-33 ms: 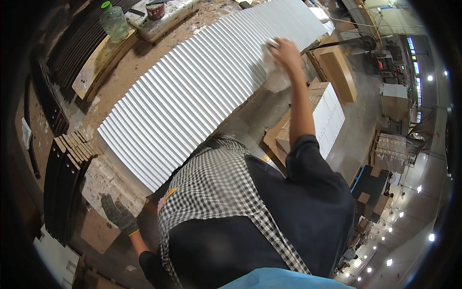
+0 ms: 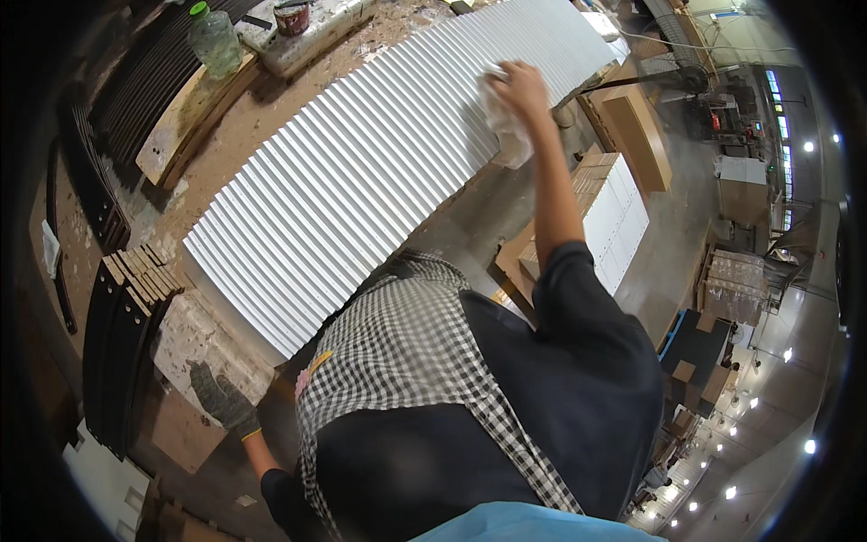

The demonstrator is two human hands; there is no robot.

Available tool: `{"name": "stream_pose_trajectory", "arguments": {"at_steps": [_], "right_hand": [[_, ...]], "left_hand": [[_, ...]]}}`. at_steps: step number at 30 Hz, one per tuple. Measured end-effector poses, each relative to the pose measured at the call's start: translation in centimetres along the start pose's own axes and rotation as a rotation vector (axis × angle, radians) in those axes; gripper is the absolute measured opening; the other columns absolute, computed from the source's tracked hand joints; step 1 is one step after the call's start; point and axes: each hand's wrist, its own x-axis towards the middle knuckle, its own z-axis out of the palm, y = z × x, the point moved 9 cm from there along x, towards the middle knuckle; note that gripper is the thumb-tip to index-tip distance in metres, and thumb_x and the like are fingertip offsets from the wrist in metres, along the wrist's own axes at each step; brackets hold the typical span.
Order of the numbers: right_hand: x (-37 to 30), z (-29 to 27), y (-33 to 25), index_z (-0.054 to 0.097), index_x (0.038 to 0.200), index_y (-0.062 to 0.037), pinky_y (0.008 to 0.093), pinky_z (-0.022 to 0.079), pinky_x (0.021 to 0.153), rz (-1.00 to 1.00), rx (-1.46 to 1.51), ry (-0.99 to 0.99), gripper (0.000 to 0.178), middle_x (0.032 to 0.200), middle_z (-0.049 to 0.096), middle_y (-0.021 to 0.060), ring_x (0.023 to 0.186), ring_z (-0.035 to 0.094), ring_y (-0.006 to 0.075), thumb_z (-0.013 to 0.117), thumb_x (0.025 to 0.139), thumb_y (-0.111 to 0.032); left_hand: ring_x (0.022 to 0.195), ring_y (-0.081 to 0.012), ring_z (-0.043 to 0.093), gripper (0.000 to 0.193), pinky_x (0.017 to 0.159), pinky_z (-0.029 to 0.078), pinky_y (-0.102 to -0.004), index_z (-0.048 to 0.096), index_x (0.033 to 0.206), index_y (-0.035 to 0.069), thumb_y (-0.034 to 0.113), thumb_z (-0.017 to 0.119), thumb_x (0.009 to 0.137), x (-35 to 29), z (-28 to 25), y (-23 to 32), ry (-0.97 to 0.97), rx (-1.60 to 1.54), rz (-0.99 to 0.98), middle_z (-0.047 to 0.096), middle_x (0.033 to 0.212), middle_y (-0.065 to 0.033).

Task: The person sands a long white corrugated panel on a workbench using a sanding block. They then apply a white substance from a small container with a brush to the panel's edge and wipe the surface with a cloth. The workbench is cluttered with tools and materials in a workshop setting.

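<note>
A long row of white-painted slats (image 2: pixel 361 163) lies side by side across the workbench in front of me. Over its far right part is my right hand (image 2: pixel 519 88), bare, its fingers closed on a thin whitish cloth (image 2: pixel 508 135) that hangs past the near edge of the slats. My left hand (image 2: pixel 222 400) wears a dark grey glove. It lies with fingers stretched out on a paint-smeared board (image 2: pixel 203 339) at the lower left, beside the near left end of the row, and holds nothing that I can see.
Dark slats (image 2: pixel 117 361) with pale ends are stacked left of my gloved hand. More dark slats (image 2: pixel 163 90) lie at the far left. A clear bottle with a green cap (image 2: pixel 215 41) and a small paint-stained tub (image 2: pixel 291 18) stand behind the row. Cardboard boxes (image 2: pixel 614 212) are to the right.
My right hand and the cloth have shifted slightly left and away from me over the white slats. My left hand stays in place.
</note>
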Motion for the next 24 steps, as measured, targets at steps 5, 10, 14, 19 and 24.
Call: {"name": "stream_pose_trajectory", "arguments": {"at_steps": [5,10,14,19,24], "right_hand": [[1.9,5.0,-3.0,0.071,0.115,-0.0183,0.0440,0.055,0.091,-0.140,-0.056,0.178,0.028,0.112,0.067,0.0055,0.106,0.064,0.0317,0.074,0.091,-0.033],[-5.6,5.5,5.2,0.068,0.115,-0.0098,0.0465,0.052,0.094,-0.029,-0.089,-0.138,0.037,0.115,0.069,0.0135,0.109,0.065,0.0361,0.074,0.090,-0.037],[-10.4,2.6,13.4,0.071,0.113,-0.0092,0.0468,0.053,0.093,0.136,-0.200,-0.465,0.045,0.112,0.073,0.0188,0.108,0.068,0.0391,0.080,0.077,-0.034],[-6.6,-12.2,8.2,0.068,0.127,-0.0127,0.0471,0.053,0.096,0.148,0.344,0.669,0.046,0.122,0.070,0.0198,0.112,0.069,0.0369,0.076,0.085,-0.027],[-3.3,5.3,1.0,0.048,0.155,-0.0226,0.0683,0.028,0.115,0.194,-0.214,-0.011,0.066,0.167,0.032,0.0138,0.148,0.037,0.0382,0.046,0.101,-0.060]], "left_hand": [[0.134,-0.0380,0.055,0.039,0.119,0.037,-0.0497,0.063,0.133,-0.007,0.019,0.052,0.106,0.2,0.0,0.3,-0.010,-0.007,-0.011,0.061,0.142,-0.0222],[0.135,-0.0378,0.054,0.040,0.119,0.036,-0.0501,0.063,0.133,-0.007,0.021,0.052,0.107,-0.6,0.0,-0.4,-0.017,0.013,-0.052,0.061,0.141,-0.0219],[0.135,-0.0380,0.054,0.040,0.119,0.036,-0.0502,0.063,0.133,-0.007,0.021,0.052,0.107,-0.4,0.2,0.2,-0.031,0.001,-0.063,0.061,0.142,-0.0226],[0.136,-0.0380,0.054,0.040,0.119,0.036,-0.0501,0.062,0.133,-0.008,0.019,0.051,0.106,-0.7,0.1,-0.1,-0.043,0.036,-0.061,0.060,0.142,-0.0238],[0.136,-0.0381,0.054,0.040,0.119,0.036,-0.0500,0.062,0.132,-0.009,0.018,0.051,0.105,-0.7,0.5,-0.7,-0.030,0.025,-0.047,0.060,0.143,-0.0239]]}}
